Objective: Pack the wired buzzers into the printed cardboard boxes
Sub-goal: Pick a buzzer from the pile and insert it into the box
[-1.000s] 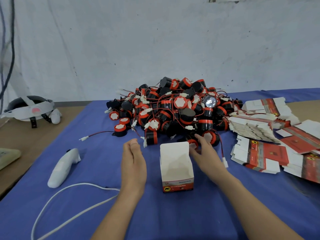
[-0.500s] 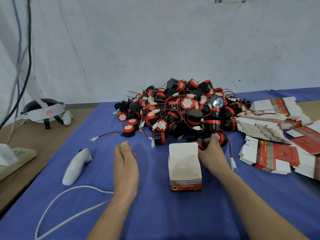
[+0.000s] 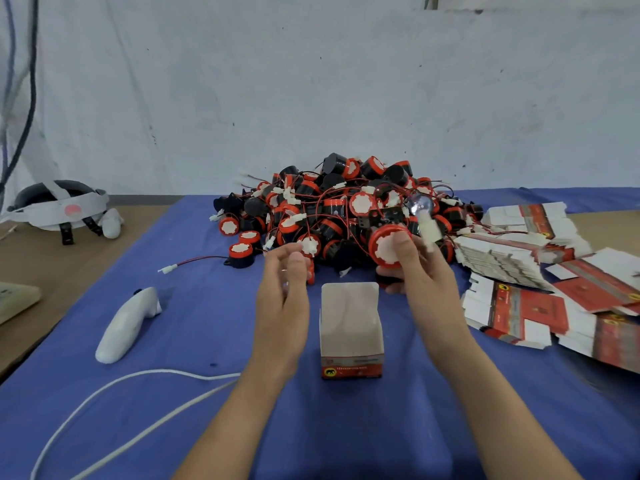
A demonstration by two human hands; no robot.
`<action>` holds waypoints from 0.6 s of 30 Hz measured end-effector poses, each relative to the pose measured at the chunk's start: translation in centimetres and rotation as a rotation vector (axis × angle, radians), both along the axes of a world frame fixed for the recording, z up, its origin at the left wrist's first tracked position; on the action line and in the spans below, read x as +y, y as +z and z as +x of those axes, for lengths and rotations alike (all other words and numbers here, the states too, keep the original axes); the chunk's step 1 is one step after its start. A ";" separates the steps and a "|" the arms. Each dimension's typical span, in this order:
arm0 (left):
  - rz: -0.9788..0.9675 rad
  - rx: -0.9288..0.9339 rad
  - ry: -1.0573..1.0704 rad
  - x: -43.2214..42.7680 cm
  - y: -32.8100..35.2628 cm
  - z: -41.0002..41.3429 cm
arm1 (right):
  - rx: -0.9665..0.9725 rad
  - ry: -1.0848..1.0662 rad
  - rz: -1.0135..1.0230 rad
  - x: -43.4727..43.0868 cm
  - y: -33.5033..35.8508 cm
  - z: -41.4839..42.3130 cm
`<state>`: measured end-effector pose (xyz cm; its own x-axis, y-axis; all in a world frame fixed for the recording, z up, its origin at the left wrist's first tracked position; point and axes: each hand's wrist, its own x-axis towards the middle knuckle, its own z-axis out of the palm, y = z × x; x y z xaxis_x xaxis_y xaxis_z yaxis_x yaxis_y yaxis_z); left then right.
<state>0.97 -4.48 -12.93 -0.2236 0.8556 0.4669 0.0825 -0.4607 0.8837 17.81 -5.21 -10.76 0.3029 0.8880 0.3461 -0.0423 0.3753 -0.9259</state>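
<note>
Though illegible, red animal-emblem label [image 3: 351, 368] on box [image 3: 349, 323].

L hand [image 3: 282, 299] up, fingers [image 3: 294, 263] loose, R hand [image 3: 420, 275] up, fingers gripping

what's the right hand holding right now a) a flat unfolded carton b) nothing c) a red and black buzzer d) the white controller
c: the right hand grips a red-rimmed buzzer, white face toward the camera, just beyond the open box.
</note>
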 end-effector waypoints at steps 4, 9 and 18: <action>0.033 0.014 -0.092 -0.6 0.3 1.3 | -0.005 0.037 0.014 -0.6 0.2 -0.3; 0.095 0.024 -0.143 -0.5 0.4 2.2 | -0.166 0.051 0.060 -1.1 -0.2 -0.4; 0.135 0.068 -0.088 -0.6 1.4 1.9 | -0.507 0.017 0.022 -0.6 -1.6 1.1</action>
